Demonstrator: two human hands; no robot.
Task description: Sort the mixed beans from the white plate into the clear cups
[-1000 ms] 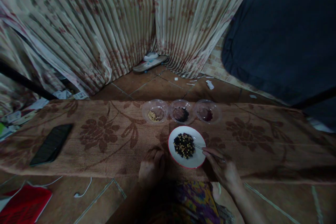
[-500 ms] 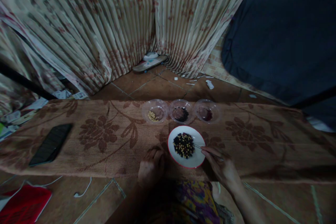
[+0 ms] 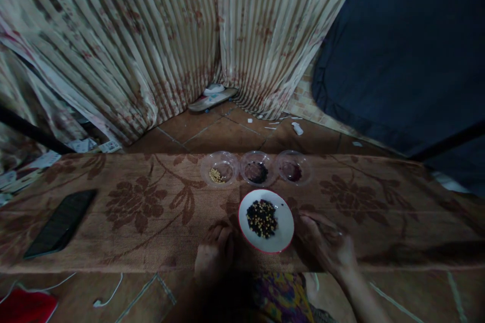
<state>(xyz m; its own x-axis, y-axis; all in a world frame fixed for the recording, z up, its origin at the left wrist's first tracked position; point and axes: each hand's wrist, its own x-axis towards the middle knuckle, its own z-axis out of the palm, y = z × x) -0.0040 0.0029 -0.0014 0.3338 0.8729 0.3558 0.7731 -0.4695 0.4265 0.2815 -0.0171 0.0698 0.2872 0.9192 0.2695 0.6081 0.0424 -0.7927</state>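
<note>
A white plate with a red rim [image 3: 286,227] holds a mixed heap of black and pale yellow beans [image 3: 262,218]. My right hand [image 3: 331,245] is just right of the plate, slightly blurred, its fingers pinched on thin metal tweezers; their tips are hard to make out. My left hand [image 3: 214,251] rests on the cloth left of the plate, fingers curled in, with nothing visible in it. Behind the plate stand three clear plastic bowls: the left bowl [image 3: 229,160] has yellow beans, the middle bowl [image 3: 250,160] black ones, the right bowl [image 3: 284,160] dark red ones.
A brown flowered cloth [image 3: 151,242] covers the low table. A dark phone [image 3: 60,223] lies at its left. Beyond are a skateboard [image 3: 212,101], striped curtains [image 3: 170,35] and white scraps on the tiled floor. A red bag [image 3: 30,307] and white earphones [image 3: 99,304] lie at lower left.
My right hand has drawn back rightward from the heap, taking the tweezers off the plate. My left hand stays beside the plate. The whole view has shifted slightly.
</note>
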